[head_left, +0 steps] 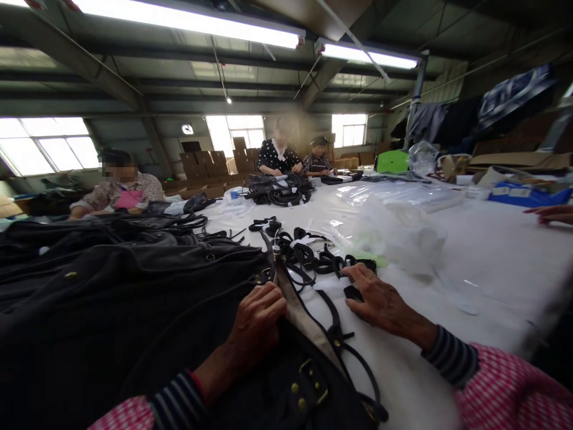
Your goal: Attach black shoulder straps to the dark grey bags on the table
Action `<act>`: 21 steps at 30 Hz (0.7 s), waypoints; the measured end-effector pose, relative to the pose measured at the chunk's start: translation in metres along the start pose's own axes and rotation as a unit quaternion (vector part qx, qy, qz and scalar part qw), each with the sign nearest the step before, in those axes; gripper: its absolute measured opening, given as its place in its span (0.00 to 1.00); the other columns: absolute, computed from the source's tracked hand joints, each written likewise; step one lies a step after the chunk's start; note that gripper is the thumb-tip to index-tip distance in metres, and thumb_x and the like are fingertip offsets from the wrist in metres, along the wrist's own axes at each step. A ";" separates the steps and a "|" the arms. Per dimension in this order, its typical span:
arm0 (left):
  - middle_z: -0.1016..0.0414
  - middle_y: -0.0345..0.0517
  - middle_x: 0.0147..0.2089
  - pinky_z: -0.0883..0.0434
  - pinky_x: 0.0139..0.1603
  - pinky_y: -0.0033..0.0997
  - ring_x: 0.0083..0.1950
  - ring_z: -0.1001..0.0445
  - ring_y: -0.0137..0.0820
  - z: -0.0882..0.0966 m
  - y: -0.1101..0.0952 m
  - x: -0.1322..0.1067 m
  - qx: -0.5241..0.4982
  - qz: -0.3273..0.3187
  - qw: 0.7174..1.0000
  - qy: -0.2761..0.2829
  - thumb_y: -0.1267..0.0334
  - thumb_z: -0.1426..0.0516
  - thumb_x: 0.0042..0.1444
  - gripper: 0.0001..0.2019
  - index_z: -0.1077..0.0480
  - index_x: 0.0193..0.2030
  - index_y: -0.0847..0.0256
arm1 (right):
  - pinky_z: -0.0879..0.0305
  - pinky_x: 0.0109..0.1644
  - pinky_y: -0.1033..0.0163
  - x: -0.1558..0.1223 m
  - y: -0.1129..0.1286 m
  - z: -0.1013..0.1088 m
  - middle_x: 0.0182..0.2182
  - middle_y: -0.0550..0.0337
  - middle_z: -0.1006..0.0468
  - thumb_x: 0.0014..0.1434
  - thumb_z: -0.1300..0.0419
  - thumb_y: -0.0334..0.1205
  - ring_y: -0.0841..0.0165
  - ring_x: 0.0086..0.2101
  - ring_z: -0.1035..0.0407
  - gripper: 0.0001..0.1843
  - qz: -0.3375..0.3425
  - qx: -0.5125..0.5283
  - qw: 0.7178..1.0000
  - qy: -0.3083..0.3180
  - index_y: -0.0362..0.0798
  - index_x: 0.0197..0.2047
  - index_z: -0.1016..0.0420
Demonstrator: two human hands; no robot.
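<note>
A large black fabric bag (pixel 179 322) with brass-coloured studs and a buckle fills the lower left. My left hand (pixel 259 313) is closed on the edge of its opening, where a pale lining shows. On the white tabletop to the right, my right hand (pixel 380 298) reaches with thumb and fingers apart. Its fingertips are at the near end of a row of coiled black straps (pixel 302 251) bound with white bands. A small black piece (pixel 353 292) lies between thumb and fingers; whether they touch it is hard to see. Loose strap ends hang beside the bag.
More black bags (pixel 111 230) are piled at left, and a bundle of black straps (pixel 280 190) lies farther back. Crumpled clear plastic (pixel 398 233) and a blue box (pixel 528 194) are at right. Several people work around the table; another person's hand (pixel 553 214) rests at the right edge.
</note>
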State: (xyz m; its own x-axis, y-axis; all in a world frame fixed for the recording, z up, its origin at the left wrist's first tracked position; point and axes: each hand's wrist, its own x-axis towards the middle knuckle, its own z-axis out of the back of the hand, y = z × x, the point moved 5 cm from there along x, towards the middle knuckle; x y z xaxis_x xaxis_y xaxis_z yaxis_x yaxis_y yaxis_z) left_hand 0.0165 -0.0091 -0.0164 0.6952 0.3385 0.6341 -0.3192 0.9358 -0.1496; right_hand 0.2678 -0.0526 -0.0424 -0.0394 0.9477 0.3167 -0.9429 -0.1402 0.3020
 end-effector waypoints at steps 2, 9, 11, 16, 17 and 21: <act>0.30 0.43 0.32 0.37 0.41 0.34 0.39 0.32 0.32 0.004 -0.001 -0.001 -0.008 -0.002 0.999 -0.031 0.82 0.55 0.57 0.14 0.38 0.29 0.60 | 0.31 0.55 0.51 0.001 -0.007 -0.002 0.53 0.46 0.26 0.56 0.44 0.35 0.55 0.52 0.29 0.29 -0.031 -0.004 0.999 0.030 0.44 0.62 0.36; 0.27 0.43 0.34 0.35 0.44 0.35 0.42 0.30 0.33 0.005 0.000 -0.001 -0.034 -0.004 0.999 -0.037 0.82 0.55 0.56 0.14 0.36 0.31 0.60 | 0.32 0.57 0.49 0.000 -0.012 -0.014 0.52 0.43 0.22 0.59 0.45 0.40 0.52 0.53 0.27 0.27 0.011 -0.033 0.999 -0.001 0.45 0.62 0.33; 0.27 0.43 0.34 0.35 0.44 0.35 0.42 0.30 0.33 0.004 0.001 -0.001 -0.037 -0.003 0.999 -0.038 0.83 0.55 0.55 0.14 0.37 0.31 0.60 | 0.31 0.56 0.51 0.006 -0.016 -0.009 0.51 0.47 0.21 0.59 0.45 0.39 0.54 0.53 0.26 0.26 -0.027 0.038 0.999 -0.025 0.48 0.61 0.32; 0.27 0.43 0.34 0.36 0.43 0.35 0.42 0.31 0.33 0.003 0.000 -0.003 -0.039 -0.002 0.999 -0.036 0.82 0.55 0.55 0.14 0.36 0.31 0.60 | 0.31 0.48 0.57 0.026 0.014 0.009 0.44 0.53 0.20 0.57 0.41 0.43 0.57 0.47 0.24 0.25 -0.066 0.237 0.968 -0.058 0.51 0.58 0.31; 0.27 0.43 0.34 0.36 0.43 0.35 0.41 0.31 0.33 0.003 0.000 -0.003 -0.037 0.001 0.999 -0.036 0.81 0.55 0.55 0.14 0.36 0.31 0.60 | 0.32 0.47 0.58 0.029 0.029 0.008 0.44 0.55 0.20 0.57 0.41 0.42 0.59 0.45 0.25 0.25 -0.044 0.250 0.966 -0.051 0.51 0.59 0.31; 0.30 0.42 0.30 0.38 0.39 0.33 0.36 0.34 0.32 0.007 0.000 0.001 -0.033 0.028 0.998 -0.050 0.81 0.54 0.53 0.13 0.38 0.28 0.60 | 0.37 0.41 0.63 0.033 0.089 -0.024 0.38 0.59 0.21 0.58 0.40 0.40 0.64 0.37 0.26 0.19 0.104 0.219 0.966 0.086 0.51 0.53 0.29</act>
State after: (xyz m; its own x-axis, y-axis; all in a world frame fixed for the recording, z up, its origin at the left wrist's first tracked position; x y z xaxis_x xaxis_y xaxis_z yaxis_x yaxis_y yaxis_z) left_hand 0.0127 -0.0096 -0.0102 0.6085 0.3817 0.6957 -0.3108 0.9213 -0.2336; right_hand 0.1743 -0.0266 -0.0268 -0.3033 0.9142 0.2689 -0.6804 -0.4053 0.6106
